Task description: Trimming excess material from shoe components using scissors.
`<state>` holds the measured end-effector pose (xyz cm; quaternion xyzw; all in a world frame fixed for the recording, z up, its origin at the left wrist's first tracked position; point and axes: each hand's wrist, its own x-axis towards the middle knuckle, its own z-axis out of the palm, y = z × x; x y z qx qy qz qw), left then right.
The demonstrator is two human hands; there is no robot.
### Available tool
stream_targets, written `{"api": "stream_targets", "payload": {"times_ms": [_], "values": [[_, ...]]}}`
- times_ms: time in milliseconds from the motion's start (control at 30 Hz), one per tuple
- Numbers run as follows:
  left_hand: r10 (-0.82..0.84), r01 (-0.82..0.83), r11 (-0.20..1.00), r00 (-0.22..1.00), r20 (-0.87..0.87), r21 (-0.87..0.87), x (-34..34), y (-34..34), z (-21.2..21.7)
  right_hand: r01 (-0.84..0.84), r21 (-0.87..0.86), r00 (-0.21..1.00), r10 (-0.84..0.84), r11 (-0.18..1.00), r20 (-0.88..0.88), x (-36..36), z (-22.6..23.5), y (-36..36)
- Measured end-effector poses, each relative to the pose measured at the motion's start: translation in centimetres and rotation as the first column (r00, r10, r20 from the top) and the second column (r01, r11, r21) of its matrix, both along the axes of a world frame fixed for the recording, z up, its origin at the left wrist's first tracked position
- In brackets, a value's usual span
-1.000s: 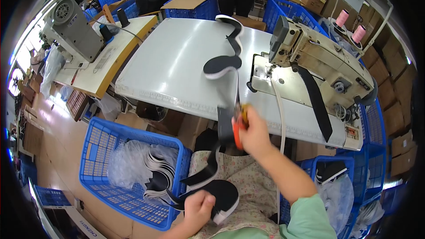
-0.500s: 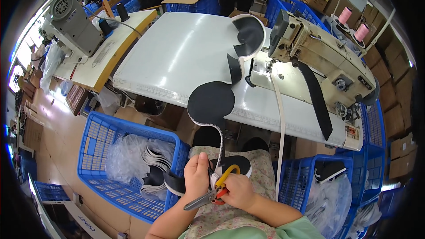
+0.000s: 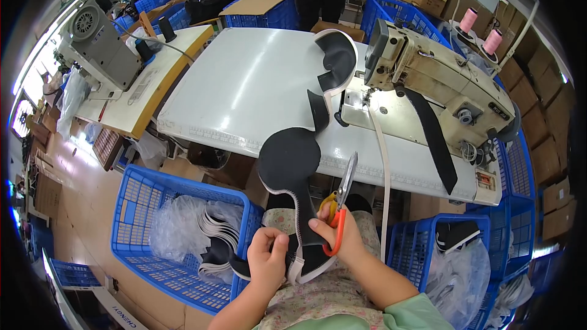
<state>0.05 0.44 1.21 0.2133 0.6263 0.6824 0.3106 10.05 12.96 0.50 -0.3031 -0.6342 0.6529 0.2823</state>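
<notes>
At lower centre of the frame, the left hand pinches the white-edged black fabric piece lying over the lap, while the right hand grips orange-handled scissors, blades pointing up toward the white sewing table.

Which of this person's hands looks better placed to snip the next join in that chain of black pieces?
The right hand, probably. It already holds the orange-handled scissors, blades up beside the chain of black pieces. The left hand pinches the white-edged piece in the lap, so it suits steadying.
</notes>
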Motion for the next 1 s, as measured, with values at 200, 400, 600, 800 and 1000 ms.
{"api": "stream_targets", "payload": {"times_ms": [200, 400, 600, 800, 1000], "values": [[-0.234, 0.1, 0.966, 0.738, -0.633, -0.239, 0.4, -0.4, 1.5, -0.361, 0.353, 0.903, 0.229, 0.863, 0.364, -0.7, 6.9, 0.2], [-0.326, 0.174, 0.929, 0.805, -0.496, -0.328, 0.1, 0.1, 0.7, -0.544, 0.399, 0.794, 0.299, 0.738, 0.53, -2.6, 6.6, 0.5], [-0.212, 0.121, 0.942, 0.939, -0.271, -0.314, -0.7, -1.4, 0.3, -0.484, 0.288, 0.841, 0.347, 0.826, 0.415, 0.3, 7.7, 3.2], [-0.108, 0.12, 0.992, 0.973, 0.206, -0.046, -0.4, -0.9, 1.7, -0.77, 0.186, 0.598, 0.59, 0.61, 0.542, 7.7, 8.8, 7.3], [-0.096, 0.092, 0.986, 0.995, -0.025, -0.139, 1.1, -0.8, -0.9, -0.798, -0.169, 0.359, 0.681, 0.578, 0.638, 11.1, 6.0, 6.6]]}}
